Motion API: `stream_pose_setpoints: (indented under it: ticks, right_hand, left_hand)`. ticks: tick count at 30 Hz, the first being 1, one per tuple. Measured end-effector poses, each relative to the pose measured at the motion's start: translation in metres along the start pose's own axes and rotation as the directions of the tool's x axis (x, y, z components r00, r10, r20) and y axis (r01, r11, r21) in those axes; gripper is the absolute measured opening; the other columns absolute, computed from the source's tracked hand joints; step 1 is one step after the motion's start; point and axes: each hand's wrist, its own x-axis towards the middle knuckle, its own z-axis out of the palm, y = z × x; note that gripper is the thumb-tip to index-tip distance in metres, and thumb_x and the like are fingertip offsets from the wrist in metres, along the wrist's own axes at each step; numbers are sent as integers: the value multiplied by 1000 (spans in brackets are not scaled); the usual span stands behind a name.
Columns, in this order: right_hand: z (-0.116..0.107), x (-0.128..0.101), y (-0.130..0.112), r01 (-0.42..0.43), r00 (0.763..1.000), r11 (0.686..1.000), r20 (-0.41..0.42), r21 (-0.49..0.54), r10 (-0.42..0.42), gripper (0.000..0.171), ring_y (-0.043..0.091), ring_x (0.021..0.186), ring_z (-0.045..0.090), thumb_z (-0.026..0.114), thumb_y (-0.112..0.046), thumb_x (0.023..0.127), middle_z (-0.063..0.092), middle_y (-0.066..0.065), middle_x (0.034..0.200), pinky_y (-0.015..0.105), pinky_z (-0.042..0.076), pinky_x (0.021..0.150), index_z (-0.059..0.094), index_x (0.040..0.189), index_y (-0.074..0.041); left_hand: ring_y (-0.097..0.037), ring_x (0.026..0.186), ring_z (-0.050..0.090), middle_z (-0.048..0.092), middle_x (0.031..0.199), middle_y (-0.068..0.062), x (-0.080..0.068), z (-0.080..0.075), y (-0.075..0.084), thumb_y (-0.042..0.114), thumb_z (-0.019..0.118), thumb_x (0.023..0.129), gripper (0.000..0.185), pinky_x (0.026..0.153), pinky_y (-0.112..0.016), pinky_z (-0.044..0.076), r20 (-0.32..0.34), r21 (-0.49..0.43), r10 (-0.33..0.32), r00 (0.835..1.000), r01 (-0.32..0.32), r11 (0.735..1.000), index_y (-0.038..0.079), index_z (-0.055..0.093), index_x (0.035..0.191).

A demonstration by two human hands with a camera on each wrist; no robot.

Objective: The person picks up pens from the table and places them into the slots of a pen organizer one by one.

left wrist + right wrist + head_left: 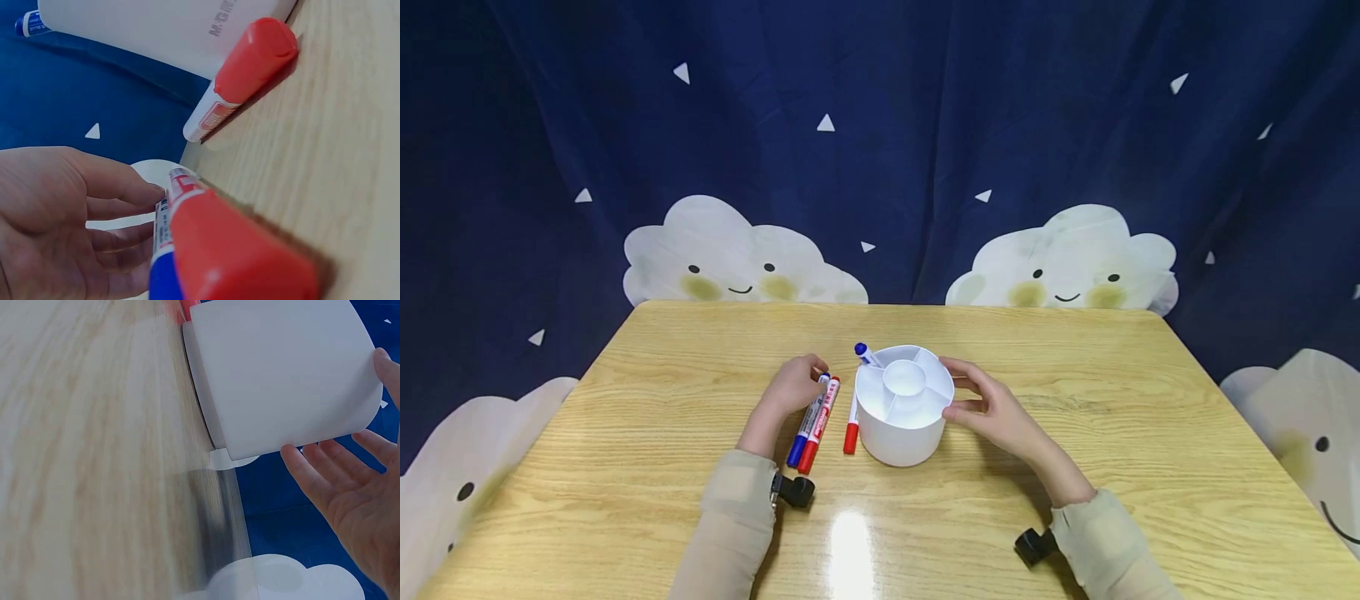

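Observation:
A round white desk organizer (pixel 901 440) with several compartments stands on the table. My right hand (pixel 988 408) holds its right side, thumb in front and fingers farther back along the rim. In the right wrist view, the fingertips (pixel 294 456) meet the organizer's wall (pixel 281 381). To the left, a blue marker (pixel 807 425) and a red marker (pixel 818 425) lie side by side. My left hand (pixel 793 385) pinches the far end of the blue marker, which still lies beside the red marker (pixel 234 250). A capped blue marker (pixel 865 353) stands tilted in the organizer's back-left compartment.
Another red-capped marker (pixel 851 433) lies against the organizer's left side, its far part hidden in the head view. The wooden table (pixel 1075 400) ends at a dark blue curtain (pixel 910 150) with cloud prints. Black wrist cameras (pixel 1036 547) project from both sleeves.

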Motion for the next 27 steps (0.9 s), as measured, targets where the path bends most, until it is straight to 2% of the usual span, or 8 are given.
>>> stream_pose_setpoints:
  ticks: [4, 8, 12, 19, 23, 27]
  right_hand:
    - [2, -1, -12, 0, 1000, 1000, 1, 2, 0, 62, 31, 113, 50, 64, -4, 82, 46, 17, 131, 39, 48, 87, 36, 137, -6]
    - [3, -2, -25, -5, 1000, 1000, 4, 6, 5, 62, 35, 112, 50, 64, -4, 82, 45, 21, 130, 43, 48, 86, 35, 136, 1]
    - [3, -2, -28, -13, 1000, 1000, 0, -4, 13, 61, 38, 112, 48, 64, -4, 82, 45, 21, 129, 43, 47, 86, 35, 135, 2]
    - [3, -2, -27, -14, 1000, 1000, -2, 2, 14, 61, 38, 113, 48, 64, -4, 82, 45, 20, 130, 43, 47, 86, 35, 136, 0]
    - [3, -2, -27, -6, 1000, 1000, 4, 8, 6, 61, 39, 112, 48, 64, -4, 82, 45, 21, 130, 43, 48, 86, 35, 136, 1]
    - [3, -3, -27, -5, 1000, 1000, 4, 11, 5, 61, 38, 113, 47, 63, -4, 82, 44, 21, 130, 41, 48, 86, 34, 136, 2]
  left_hand:
    - [-25, 82, 57, 61, 99, -18, 1, 2, 0, 4, 56, 77, 42, 70, -35, 49, 8, 15, -26, 1000, 26, 1000, -2, 54, 119]
    - [-25, 85, 57, 62, 102, -19, 1, 3, -1, 6, 57, 79, 38, 76, -38, 49, 18, 37, -25, 1000, 25, 999, -4, 57, 115]
    - [-24, 82, 56, 62, 99, -17, 1, 3, -1, 9, 57, 80, 34, 73, -36, 49, 14, 35, -24, 1000, 23, 999, -4, 60, 111]
    - [-25, 82, 56, 61, 96, -17, -1, -1, 0, 9, 56, 80, 32, 71, -36, 48, -33, 17, -4, 999, 5, 1000, -3, 58, 110]
    - [-26, 84, 57, 60, 101, -17, -3, -7, 2, 11, 55, 81, 34, 69, -34, 48, -54, -38, -21, 998, 19, 999, 0, 56, 113]
    - [-28, 88, 57, 60, 105, -18, -5, -14, 6, 11, 55, 82, 34, 69, -34, 48, -91, -72, -10, 996, 3, 997, 1, 54, 115]
